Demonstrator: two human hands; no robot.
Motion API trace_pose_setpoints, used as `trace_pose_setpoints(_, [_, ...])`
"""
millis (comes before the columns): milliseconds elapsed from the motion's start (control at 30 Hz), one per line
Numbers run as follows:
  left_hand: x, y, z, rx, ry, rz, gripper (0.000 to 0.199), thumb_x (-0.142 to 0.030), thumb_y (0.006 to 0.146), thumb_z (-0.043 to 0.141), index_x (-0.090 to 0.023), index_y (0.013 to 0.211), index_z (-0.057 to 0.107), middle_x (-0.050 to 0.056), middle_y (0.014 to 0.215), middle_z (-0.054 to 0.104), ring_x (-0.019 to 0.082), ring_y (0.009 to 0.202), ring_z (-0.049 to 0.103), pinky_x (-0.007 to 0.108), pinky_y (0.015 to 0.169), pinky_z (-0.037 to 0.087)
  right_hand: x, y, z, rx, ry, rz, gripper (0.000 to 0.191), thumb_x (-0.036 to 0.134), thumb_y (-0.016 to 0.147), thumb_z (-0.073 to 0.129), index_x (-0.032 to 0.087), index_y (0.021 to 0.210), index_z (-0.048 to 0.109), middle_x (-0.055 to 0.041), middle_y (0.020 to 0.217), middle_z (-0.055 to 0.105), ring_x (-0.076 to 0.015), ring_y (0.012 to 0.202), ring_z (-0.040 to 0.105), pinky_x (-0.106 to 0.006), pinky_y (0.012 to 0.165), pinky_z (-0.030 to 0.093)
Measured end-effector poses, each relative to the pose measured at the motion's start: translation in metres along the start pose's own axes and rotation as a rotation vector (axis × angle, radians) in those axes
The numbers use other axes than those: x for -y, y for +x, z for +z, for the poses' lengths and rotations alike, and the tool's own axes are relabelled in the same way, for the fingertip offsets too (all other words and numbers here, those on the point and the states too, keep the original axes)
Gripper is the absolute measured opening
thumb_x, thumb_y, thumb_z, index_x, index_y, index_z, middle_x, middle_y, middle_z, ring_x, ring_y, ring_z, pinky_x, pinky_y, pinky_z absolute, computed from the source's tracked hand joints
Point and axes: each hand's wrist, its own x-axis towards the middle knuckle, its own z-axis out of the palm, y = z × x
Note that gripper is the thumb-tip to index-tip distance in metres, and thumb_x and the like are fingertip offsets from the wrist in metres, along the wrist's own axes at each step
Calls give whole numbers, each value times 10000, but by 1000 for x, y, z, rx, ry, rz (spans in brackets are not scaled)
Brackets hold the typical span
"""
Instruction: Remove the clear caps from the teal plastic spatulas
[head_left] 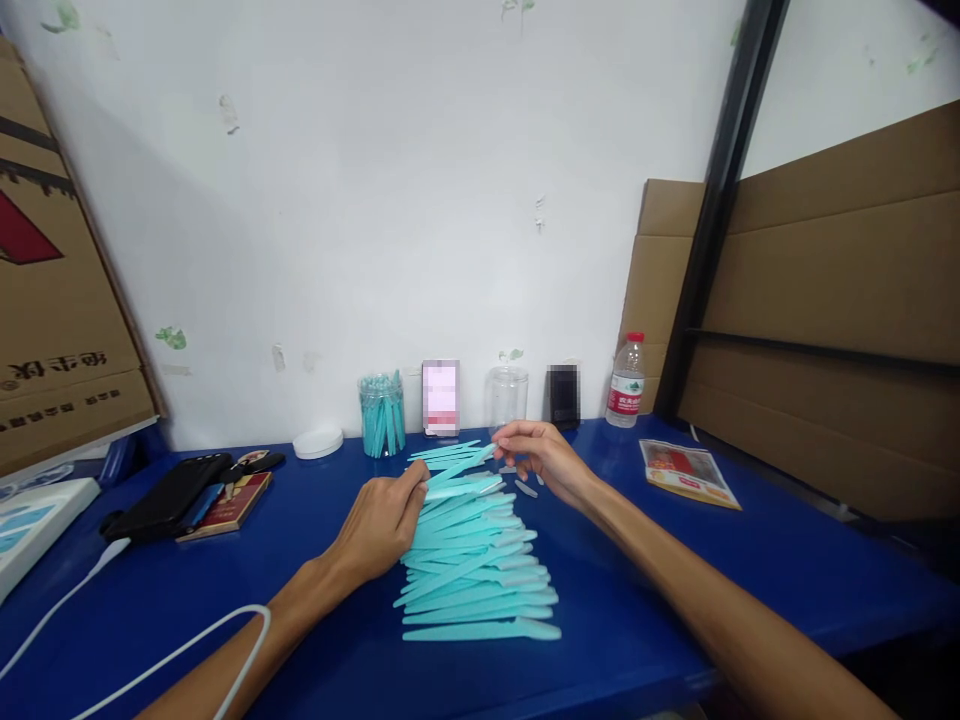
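A teal eyebrow razor (pixel 463 464) is held over the pile between my two hands. My left hand (pixel 384 515) is closed around its handle end. At the other end, the fingertips of my right hand (pixel 546 458) pinch the pale tip, which they partly hide. Below lies a long pile of similar teal razors (pixel 472 560), mostly side by side with their capped ends to the right. Several more razors (pixel 442 453) lie just behind my left hand. Small clear caps (pixel 526 489) are scattered on the blue table under my right hand.
A clear jar full of teal razors (pixel 383 420), a phone (pixel 441 398), a clear jar (pixel 510 390) and a dark device (pixel 563 396) line the wall. A white lid (pixel 318 443) lies left, a water bottle (pixel 625 385) stands right. A white cable (pixel 187 640) crosses my left forearm.
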Motion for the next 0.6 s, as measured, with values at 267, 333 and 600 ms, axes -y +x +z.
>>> trace_pose_setpoints(267, [-1,-2,0,-14,-23,18,187,-285,986,293,-232,856,416,-77,550,339,151,467,398,270,545,249,0,0,-2,-6,-41,-2,166,271,649,780,159,716,676,-4,691,606,-98,593,496,-194,446,336])
trace_pose_setpoints(333, [-2,-3,0,-10,-27,27,186,-280,984,292,-231,854,415,-74,560,353,149,471,401,271,547,251,-1,1,-2,-11,-54,-10,152,263,650,779,163,710,682,6,669,575,-93,580,474,-195,444,339])
trace_pose_setpoints(600, [1,-2,-1,-35,-58,18,188,-278,980,311,-232,832,419,-81,547,336,138,461,386,260,536,249,-2,0,0,29,-170,-38,163,314,686,750,165,710,689,6,633,546,-95,550,450,-199,430,359])
